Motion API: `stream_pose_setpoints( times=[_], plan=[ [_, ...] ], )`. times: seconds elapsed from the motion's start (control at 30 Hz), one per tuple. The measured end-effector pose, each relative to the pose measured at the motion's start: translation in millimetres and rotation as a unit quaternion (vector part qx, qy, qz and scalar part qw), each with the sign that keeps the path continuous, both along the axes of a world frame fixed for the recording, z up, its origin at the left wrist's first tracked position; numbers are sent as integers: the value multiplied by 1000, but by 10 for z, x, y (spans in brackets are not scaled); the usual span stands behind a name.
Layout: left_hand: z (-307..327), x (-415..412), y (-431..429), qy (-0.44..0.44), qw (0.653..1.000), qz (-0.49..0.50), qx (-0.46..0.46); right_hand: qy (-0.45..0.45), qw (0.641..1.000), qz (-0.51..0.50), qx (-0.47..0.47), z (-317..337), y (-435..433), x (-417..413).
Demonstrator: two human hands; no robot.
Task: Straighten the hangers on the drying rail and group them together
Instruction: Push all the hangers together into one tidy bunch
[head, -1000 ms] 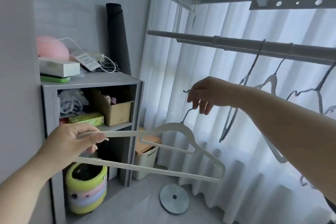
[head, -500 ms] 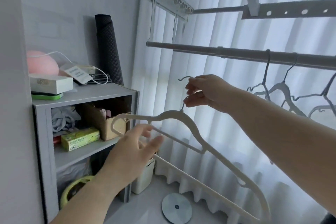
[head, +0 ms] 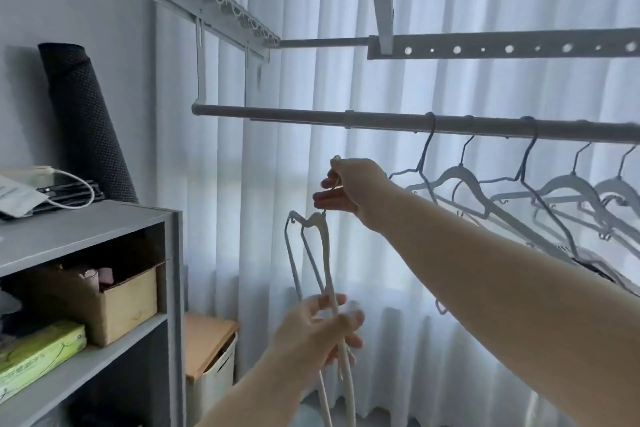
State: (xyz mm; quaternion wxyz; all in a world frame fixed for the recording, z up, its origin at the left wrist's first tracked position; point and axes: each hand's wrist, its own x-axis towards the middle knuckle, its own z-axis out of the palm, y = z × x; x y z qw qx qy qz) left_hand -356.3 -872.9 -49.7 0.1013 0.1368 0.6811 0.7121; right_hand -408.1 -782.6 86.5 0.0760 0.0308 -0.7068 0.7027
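A white hanger (head: 320,253) hangs edge-on to me below the grey drying rail (head: 294,113), off the rail. My right hand (head: 349,189) pinches its metal hook just under the rail's left stretch. My left hand (head: 320,331) holds the hanger's lower bars, fingers curled round them. Several more hangers (head: 460,180) hang by their hooks on the right part of the rail, spaced apart and turned at different angles.
A grey shelf unit (head: 86,229) stands at the left with a cardboard box (head: 128,302), a green box (head: 38,354) and a dark rolled mat (head: 83,121) on top. White curtains (head: 277,218) hang behind the rail. Perforated rack bars (head: 502,48) run above. A lidded bin (head: 211,360) sits on the floor.
The white hanger has turned from broadside to edge-on and hangs upright. My left hand has closed on its lower bars. My right hand has lifted the hook closer to the rail.
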Motion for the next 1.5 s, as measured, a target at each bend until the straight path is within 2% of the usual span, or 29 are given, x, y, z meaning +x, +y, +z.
stream_pose_setpoints(
  times=[0.07, 0.17, 0.23, 0.33, 0.43, 0.53, 0.63, 0.7, 0.83, 1.17, 1.33, 1.43, 1.5],
  plan=[
    [37, -76, 8, 16, 998, 40, 34, 10, 1000, -11, 9, 17, 36, -11],
    [124, -190, -21, 48, 998, 51, 2, 31, 998, -40, 47, 73, 147, -9],
    [242, -259, -23, 60, 997, 48, -9, 64, 990, -56, 117, 130, 271, -34],
    [458, -384, 6, 51, 998, 36, 4, 118, 955, -104, 253, 228, 504, -95],
    [672, -496, 105, 62, 998, 32, 0, 164, 889, -188, 384, 350, 889, -212],
    [858, -582, 270, 83, 996, 32, -1, 194, 799, -283, 494, 484, 1339, -275],
    [976, -671, 480, 97, 994, 44, 3, 193, 715, -355, 571, 601, 1724, -308],
    [1021, -738, 625, 108, 993, 52, 7, 176, 683, -357, 613, 628, 1931, -328],
    [1068, -858, 902, 115, 991, 64, 3, 141, 678, -301, 656, 593, 2210, -340],
    [959, -971, 1346, 97, 994, 45, -32, 170, 653, -262, 690, 564, 2380, -341],
    [929, -1040, 1294, 103, 987, 44, -115, 188, 646, -262, 692, 531, 2434, -354],
    [929, -1113, 1234, 155, 969, 87, -172, 189, 646, -257, 694, 522, 2442, -354],
    [911, -1206, 1200, 221, 949, 162, -157, 189, 645, -254, 696, 525, 2440, -353]
  ],
)
